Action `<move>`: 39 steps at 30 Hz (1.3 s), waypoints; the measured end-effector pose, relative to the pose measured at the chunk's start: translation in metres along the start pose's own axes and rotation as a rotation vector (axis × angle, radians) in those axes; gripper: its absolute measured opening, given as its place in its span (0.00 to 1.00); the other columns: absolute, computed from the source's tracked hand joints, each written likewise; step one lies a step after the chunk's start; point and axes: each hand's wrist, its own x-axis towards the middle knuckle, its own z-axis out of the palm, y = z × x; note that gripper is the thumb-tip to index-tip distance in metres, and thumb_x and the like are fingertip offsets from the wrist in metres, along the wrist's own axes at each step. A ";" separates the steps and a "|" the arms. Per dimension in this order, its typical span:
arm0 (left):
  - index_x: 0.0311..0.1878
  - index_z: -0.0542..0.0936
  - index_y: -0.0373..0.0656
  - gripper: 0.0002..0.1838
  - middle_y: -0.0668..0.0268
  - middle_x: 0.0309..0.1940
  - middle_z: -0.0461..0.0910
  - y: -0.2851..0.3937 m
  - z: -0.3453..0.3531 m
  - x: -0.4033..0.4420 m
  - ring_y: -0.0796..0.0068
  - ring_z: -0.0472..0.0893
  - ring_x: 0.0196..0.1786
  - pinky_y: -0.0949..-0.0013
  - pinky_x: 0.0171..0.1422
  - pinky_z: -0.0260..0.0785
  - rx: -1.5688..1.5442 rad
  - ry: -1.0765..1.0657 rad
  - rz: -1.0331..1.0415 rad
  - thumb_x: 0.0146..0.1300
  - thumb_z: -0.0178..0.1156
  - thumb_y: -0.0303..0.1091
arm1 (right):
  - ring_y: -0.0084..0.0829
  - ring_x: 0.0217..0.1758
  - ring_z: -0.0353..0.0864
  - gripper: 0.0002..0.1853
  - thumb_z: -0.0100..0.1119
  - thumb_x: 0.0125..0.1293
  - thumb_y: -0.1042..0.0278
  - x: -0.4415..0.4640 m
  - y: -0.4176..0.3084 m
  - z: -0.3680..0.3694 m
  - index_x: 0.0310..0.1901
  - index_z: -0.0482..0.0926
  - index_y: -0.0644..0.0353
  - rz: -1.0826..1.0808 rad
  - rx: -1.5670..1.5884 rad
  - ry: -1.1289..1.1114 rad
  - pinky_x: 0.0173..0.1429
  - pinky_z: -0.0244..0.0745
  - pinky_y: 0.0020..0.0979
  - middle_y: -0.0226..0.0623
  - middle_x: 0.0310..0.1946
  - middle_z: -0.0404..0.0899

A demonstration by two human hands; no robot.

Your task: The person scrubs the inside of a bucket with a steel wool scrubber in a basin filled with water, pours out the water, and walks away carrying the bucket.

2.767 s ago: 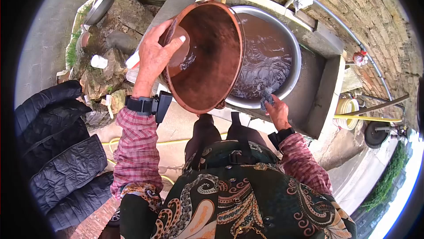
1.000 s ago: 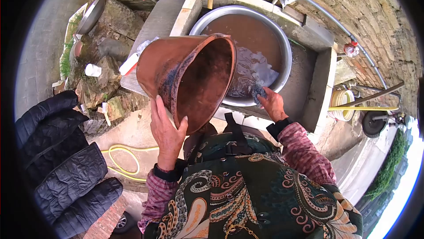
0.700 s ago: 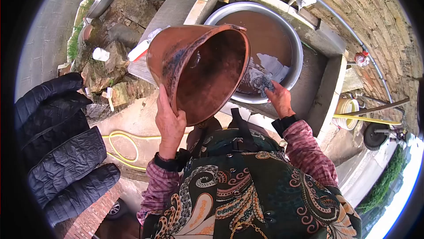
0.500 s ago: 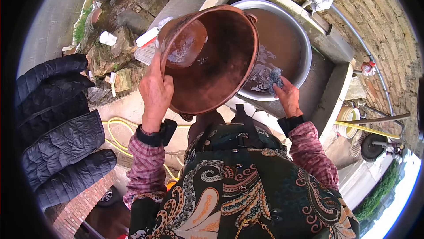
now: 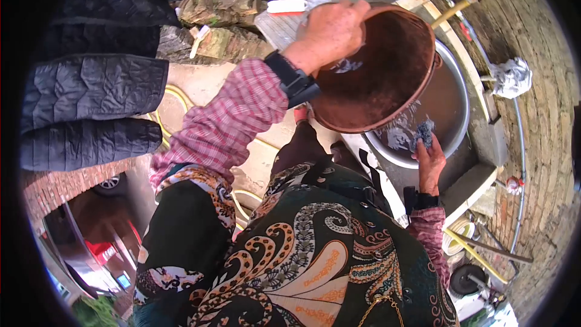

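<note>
1. At the far left rim of the tilted bucket [image 5: 390, 76], your left hand [image 5: 330, 35] grips with curled fingers.
2. Your right hand [image 5: 431, 163] pinches a grey scrubber [image 5: 424, 136] at the near edge of the basin [image 5: 465, 109].
3. Right of that hand stands the trough wall [image 5: 471, 189].
4. The bucket, mouth toward you, overlaps the basin's left side: reddish-brown, darkly smudged inside.

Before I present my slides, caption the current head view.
Left hand gripping a tilted bucket, right hand holding a scrubber by a basin of brown water.
</note>
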 end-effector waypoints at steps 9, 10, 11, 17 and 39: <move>0.43 0.77 0.44 0.12 0.55 0.36 0.79 0.004 -0.017 -0.006 0.50 0.81 0.41 0.50 0.46 0.74 -0.015 -0.020 -0.068 0.57 0.56 0.35 | 0.17 0.37 0.78 0.20 0.60 0.68 0.76 0.009 -0.069 0.052 0.61 0.75 0.67 -0.134 0.006 -0.170 0.32 0.74 0.20 0.30 0.42 0.82; 0.42 0.77 0.43 0.12 0.56 0.36 0.79 0.007 -0.021 -0.006 0.50 0.80 0.42 0.50 0.46 0.73 -0.010 -0.021 -0.068 0.57 0.57 0.36 | 0.16 0.38 0.78 0.20 0.60 0.68 0.76 0.009 -0.077 0.059 0.61 0.75 0.67 -0.143 0.008 -0.193 0.32 0.74 0.20 0.29 0.42 0.82; 0.42 0.77 0.43 0.12 0.56 0.37 0.79 0.007 -0.024 -0.008 0.50 0.80 0.43 0.50 0.47 0.73 -0.008 -0.023 -0.065 0.57 0.57 0.36 | 0.15 0.36 0.78 0.20 0.60 0.67 0.76 0.008 -0.085 0.070 0.60 0.76 0.67 -0.165 0.003 -0.199 0.33 0.73 0.19 0.27 0.40 0.83; 0.45 0.79 0.43 0.15 0.56 0.40 0.79 -0.005 0.011 -0.005 0.52 0.79 0.47 0.51 0.50 0.72 -0.139 0.096 -0.065 0.55 0.59 0.36 | 0.36 0.30 0.83 0.22 0.68 0.59 0.67 0.039 -0.076 0.101 0.56 0.79 0.58 -0.446 -0.588 -0.395 0.36 0.77 0.34 0.45 0.29 0.83; 0.54 0.79 0.36 0.25 0.50 0.54 0.79 0.028 0.022 -0.033 0.50 0.77 0.57 0.56 0.63 0.68 -0.212 0.100 -0.023 0.50 0.67 0.30 | 0.41 0.35 0.85 0.06 0.62 0.58 0.67 0.135 0.014 0.199 0.35 0.83 0.56 -0.160 -0.572 -0.513 0.37 0.78 0.37 0.44 0.29 0.82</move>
